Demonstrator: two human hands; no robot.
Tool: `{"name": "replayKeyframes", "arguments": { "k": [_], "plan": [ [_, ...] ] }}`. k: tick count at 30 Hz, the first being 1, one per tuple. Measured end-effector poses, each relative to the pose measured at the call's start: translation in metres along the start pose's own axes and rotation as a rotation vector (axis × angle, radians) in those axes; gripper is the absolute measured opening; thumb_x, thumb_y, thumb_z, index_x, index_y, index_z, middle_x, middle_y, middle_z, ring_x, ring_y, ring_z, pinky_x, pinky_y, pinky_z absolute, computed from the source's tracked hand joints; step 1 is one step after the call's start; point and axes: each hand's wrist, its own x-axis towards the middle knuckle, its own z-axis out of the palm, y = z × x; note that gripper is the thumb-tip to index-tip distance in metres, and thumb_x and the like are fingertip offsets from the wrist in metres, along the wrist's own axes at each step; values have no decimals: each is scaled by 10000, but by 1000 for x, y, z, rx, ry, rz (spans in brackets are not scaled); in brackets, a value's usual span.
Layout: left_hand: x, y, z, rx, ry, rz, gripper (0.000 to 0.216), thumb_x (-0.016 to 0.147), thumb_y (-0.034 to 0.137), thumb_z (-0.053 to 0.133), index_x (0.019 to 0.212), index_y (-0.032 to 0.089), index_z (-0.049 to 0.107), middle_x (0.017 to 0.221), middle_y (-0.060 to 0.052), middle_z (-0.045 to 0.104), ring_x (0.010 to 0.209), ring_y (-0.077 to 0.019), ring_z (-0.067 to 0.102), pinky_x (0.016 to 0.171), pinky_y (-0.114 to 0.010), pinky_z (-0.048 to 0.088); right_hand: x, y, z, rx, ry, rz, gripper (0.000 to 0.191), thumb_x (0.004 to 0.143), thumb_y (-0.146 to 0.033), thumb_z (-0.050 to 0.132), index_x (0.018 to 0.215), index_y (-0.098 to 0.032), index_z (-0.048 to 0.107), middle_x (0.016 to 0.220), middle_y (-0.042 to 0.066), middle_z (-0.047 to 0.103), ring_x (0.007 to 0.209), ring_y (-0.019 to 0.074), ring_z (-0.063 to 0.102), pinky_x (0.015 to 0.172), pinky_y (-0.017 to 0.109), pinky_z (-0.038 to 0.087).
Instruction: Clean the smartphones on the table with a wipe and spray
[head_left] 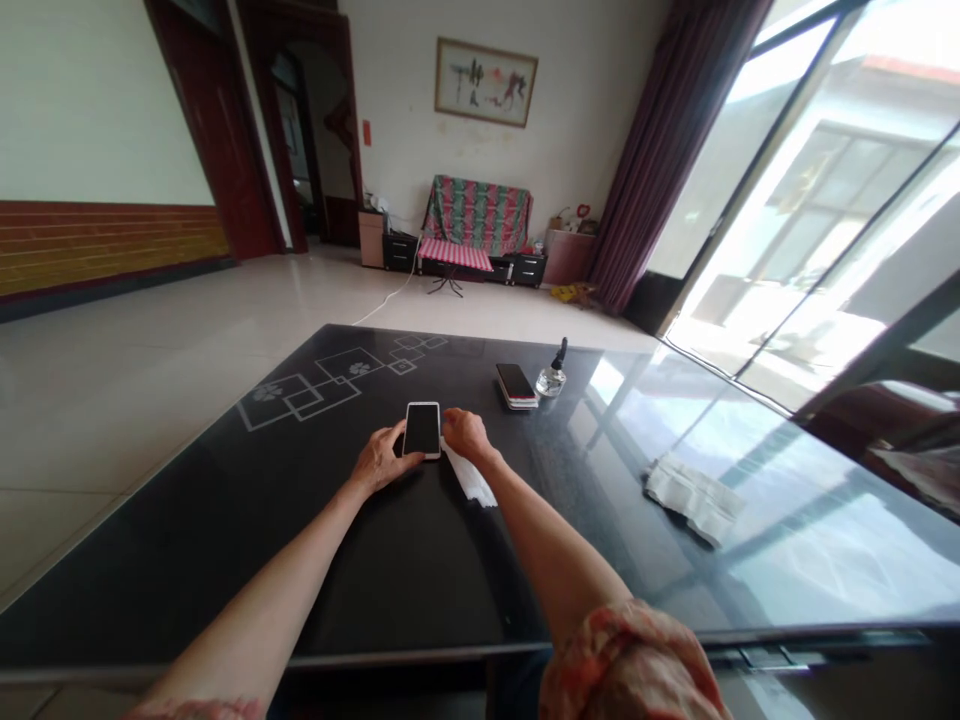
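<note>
Your left hand [380,460] has its grip on the white-framed phone [422,430], the thumb lying across the bottom edge and the fingers set along the left side. That hold appears chosen to steady the handset while leaving its dark screen uncovered and turned up towards you. The phone is at the middle of the black desk [405,570], straight ahead of you, presumably so that both hands reach it equally.

Your right hand [466,436] is at the phone's right edge, its fingers curled in and the grip narrow. A crumpled white tissue [472,482] trails from beneath it towards you; whether the fingers pinch its upper end cannot be told from this view. Being so near the handset, the tissue seems placed for ready use.

Beyond your right hand, a stack of phones [516,386] lies with a dark screen uppermost, apparently grouped to take up little room. A clear bottle with a black top [552,377] stands upright just beside the stack, a position that would guard against spilling. A folded grey cloth [694,498] lies farther to your right, well apart from both hands, probably to leave the working area unobstructed.
</note>
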Motion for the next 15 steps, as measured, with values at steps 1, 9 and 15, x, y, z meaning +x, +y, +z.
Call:
{"name": "replayKeyframes", "arguments": {
  "k": [1,9,15],
  "plan": [
    [0,1,0,14,-11,25,707,726,494,696,1345,216,500,1273,-119,613,1219,-308,548,967,-409,487,6,-3,3,2,-26,6,366,803,-183,563,1143,-218,694,1074,67,728,1056,219,651,931,266,444],
    [4,-7,8,59,12,186,593,847,492,573,1347,196,456,1296,-134,594,1225,-306,535,1055,-454,409,31,-14,26,77,-81,153,365,729,-197,596,1067,-169,730,1054,135,725,1029,294,666,864,327,502],
    [6,-16,12,83,14,149,593,843,509,548,1351,217,463,1303,-114,592,1244,-310,525,1045,-453,423,38,-15,26,225,-121,229,218,665,-186,638,852,-205,749,923,91,735,999,290,668,863,337,500]
  ]
}}
